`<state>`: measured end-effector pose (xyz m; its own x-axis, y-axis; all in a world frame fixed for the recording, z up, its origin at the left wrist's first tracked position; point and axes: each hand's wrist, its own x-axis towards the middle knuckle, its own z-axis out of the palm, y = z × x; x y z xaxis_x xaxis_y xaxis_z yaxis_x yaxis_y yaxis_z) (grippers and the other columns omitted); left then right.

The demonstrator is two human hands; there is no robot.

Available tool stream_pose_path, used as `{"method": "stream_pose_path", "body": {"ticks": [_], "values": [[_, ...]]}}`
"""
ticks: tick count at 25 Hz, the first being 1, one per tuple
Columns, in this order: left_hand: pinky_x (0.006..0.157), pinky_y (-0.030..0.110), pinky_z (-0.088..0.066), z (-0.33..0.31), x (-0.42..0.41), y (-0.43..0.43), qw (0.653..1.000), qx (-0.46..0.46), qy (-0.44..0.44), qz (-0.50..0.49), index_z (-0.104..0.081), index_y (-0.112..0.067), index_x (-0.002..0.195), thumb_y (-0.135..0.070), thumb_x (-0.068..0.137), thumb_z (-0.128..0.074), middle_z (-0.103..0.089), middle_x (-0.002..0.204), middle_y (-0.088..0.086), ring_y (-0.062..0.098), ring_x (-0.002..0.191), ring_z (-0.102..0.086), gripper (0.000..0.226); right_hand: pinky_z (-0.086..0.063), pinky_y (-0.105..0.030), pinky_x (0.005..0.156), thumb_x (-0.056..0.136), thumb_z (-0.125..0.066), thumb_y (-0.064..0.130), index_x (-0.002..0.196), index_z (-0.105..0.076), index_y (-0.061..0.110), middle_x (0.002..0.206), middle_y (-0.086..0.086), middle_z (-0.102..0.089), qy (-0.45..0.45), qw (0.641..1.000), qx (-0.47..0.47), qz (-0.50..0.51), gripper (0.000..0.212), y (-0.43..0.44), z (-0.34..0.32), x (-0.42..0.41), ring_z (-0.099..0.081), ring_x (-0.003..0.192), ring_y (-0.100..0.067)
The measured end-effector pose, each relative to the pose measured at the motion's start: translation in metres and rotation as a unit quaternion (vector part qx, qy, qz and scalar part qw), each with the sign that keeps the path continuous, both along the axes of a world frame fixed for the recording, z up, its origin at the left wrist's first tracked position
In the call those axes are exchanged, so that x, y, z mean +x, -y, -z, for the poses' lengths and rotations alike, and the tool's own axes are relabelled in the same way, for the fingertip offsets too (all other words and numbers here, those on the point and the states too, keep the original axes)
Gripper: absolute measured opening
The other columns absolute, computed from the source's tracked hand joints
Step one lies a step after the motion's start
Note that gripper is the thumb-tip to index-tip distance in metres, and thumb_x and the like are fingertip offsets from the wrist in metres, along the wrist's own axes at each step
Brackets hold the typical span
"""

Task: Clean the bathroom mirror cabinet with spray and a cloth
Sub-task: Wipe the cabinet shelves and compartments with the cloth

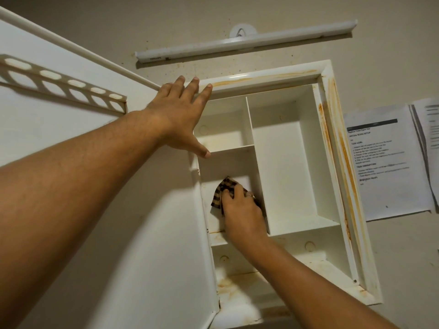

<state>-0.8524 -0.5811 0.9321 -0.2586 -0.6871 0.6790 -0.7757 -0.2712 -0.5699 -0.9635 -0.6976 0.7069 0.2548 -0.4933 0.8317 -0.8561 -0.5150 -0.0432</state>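
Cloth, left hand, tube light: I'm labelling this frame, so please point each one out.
cloth (219, 194): head view, on its visible checked fold.
left hand (180, 117): head view, on the back of the hand.
tube light (247, 41): head view, on the middle of its white casing.

Arms raised, left hand (181, 115) spread, right hand (242, 210) gripping cloth (224, 189)

Right hand (240, 210) presses cloth (222, 192) inside cabinet (332, 143) compartment.

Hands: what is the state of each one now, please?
Left hand: open, fingers spread, resting on the white plastic cabinet frame.
Right hand: grips the dark checked cloth inside the cabinet.
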Motion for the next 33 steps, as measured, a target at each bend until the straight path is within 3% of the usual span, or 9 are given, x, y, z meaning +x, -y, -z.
{"method": "stream_pose_path", "body": {"ticks": [3, 6, 10, 12, 16, 19, 23, 26, 33], "values": [[0.127, 0.055, 0.001, 0.001, -0.001, 0.001, 1.000, -0.007, 0.012, -0.008, 0.024, -0.023, 0.160, -0.086, 0.065, -0.069, 0.021, 0.170, 0.012, 0.036, 0.156, 0.018, 0.147, -0.055, -0.041, 0.079, 0.089, -0.065, -0.001, 0.135, -0.052, 0.014, 0.130, -0.013, -0.047, -0.009, 0.996, -0.059, -0.061, 0.051, 0.008, -0.031, 0.005, -0.055, 0.107, -0.033], [0.127, 0.055, 0.001, 0.006, -0.003, 0.000, 0.999, -0.019, 0.020, -0.027, 0.023, -0.022, 0.160, -0.087, 0.064, -0.068, 0.020, 0.170, 0.013, 0.036, 0.156, 0.019, 0.147, -0.054, -0.041, 0.075, 0.089, -0.067, 0.003, 0.132, -0.058, 0.017, 0.124, -0.010, -0.051, 0.006, 0.994, -0.053, -0.095, 0.047, 0.017, -0.062, 0.015, -0.053, 0.106, -0.034], [0.127, 0.056, 0.003, 0.019, -0.004, -0.004, 0.998, -0.022, 0.030, -0.053, 0.025, -0.021, 0.159, -0.089, 0.064, -0.066, 0.025, 0.168, 0.016, 0.038, 0.154, 0.024, 0.149, -0.055, -0.044, 0.078, 0.095, -0.069, 0.029, 0.136, -0.061, 0.021, 0.125, -0.008, -0.052, -0.262, 0.956, -0.038, -0.129, 0.042, 0.024, -0.018, -0.008, -0.053, 0.108, -0.031], [0.127, 0.056, 0.003, 0.029, -0.006, -0.006, 0.997, -0.024, 0.026, -0.072, 0.027, -0.021, 0.158, -0.090, 0.062, -0.066, 0.028, 0.166, 0.017, 0.039, 0.153, 0.026, 0.151, -0.057, -0.046, 0.075, 0.096, -0.070, 0.033, 0.133, -0.063, 0.018, 0.122, -0.009, -0.052, -0.316, 0.943, -0.033, -0.102, 0.040, 0.026, -0.026, -0.020, -0.056, 0.108, -0.032], [0.126, 0.057, 0.002, 0.039, -0.002, -0.002, 0.992, -0.034, 0.036, -0.119, 0.028, -0.021, 0.158, -0.091, 0.057, -0.069, 0.030, 0.165, 0.019, 0.042, 0.152, 0.026, 0.157, -0.050, -0.042, 0.069, 0.093, -0.066, 0.008, 0.130, -0.059, 0.012, 0.127, -0.013, -0.050, -0.170, 0.981, -0.095, -0.024, 0.038, 0.017, -0.064, -0.006, -0.056, 0.109, -0.035], [0.126, 0.057, 0.001, 0.039, -0.001, 0.002, 0.989, -0.037, 0.049, -0.132, 0.030, -0.021, 0.157, -0.090, 0.054, -0.072, 0.029, 0.165, 0.019, 0.043, 0.152, 0.025, 0.160, -0.045, -0.040, 0.075, 0.097, -0.060, 0.015, 0.136, -0.058, 0.010, 0.127, -0.012, -0.051, -0.250, 0.952, -0.175, -0.036, 0.039, 0.022, -0.057, 0.005, -0.053, 0.110, -0.032], [0.126, 0.057, 0.001, 0.039, -0.001, 0.001, 0.989, -0.033, 0.047, -0.133, 0.029, -0.021, 0.157, -0.091, 0.053, -0.071, 0.028, 0.166, 0.019, 0.043, 0.153, 0.024, 0.160, -0.047, -0.047, 0.099, 0.093, -0.057, 0.017, 0.147, -0.046, 0.010, 0.145, -0.016, -0.045, -0.230, 0.955, -0.174, -0.068, 0.055, 0.033, -0.044, -0.006, -0.046, 0.127, -0.037], [0.126, 0.057, 0.002, 0.037, -0.002, 0.000, 0.991, -0.029, 0.034, -0.128, 0.029, -0.021, 0.157, -0.091, 0.054, -0.070, 0.027, 0.166, 0.019, 0.042, 0.153, 0.024, 0.160, -0.033, -0.057, 0.117, 0.087, -0.064, 0.021, 0.150, -0.040, 0.014, 0.158, -0.016, -0.034, -0.223, 0.963, -0.146, -0.034, 0.068, 0.033, -0.035, -0.009, -0.034, 0.142, -0.041], [0.126, 0.058, 0.002, 0.036, 0.000, 0.002, 0.993, -0.034, 0.040, -0.109, 0.028, -0.019, 0.158, -0.094, 0.055, -0.066, 0.024, 0.167, 0.020, 0.044, 0.153, 0.022, 0.158, -0.042, -0.055, 0.104, 0.088, -0.069, 0.043, 0.146, -0.037, 0.016, 0.148, -0.016, -0.041, -0.071, 0.992, -0.087, 0.055, 0.071, 0.023, -0.043, 0.007, -0.042, 0.133, -0.040]]}}
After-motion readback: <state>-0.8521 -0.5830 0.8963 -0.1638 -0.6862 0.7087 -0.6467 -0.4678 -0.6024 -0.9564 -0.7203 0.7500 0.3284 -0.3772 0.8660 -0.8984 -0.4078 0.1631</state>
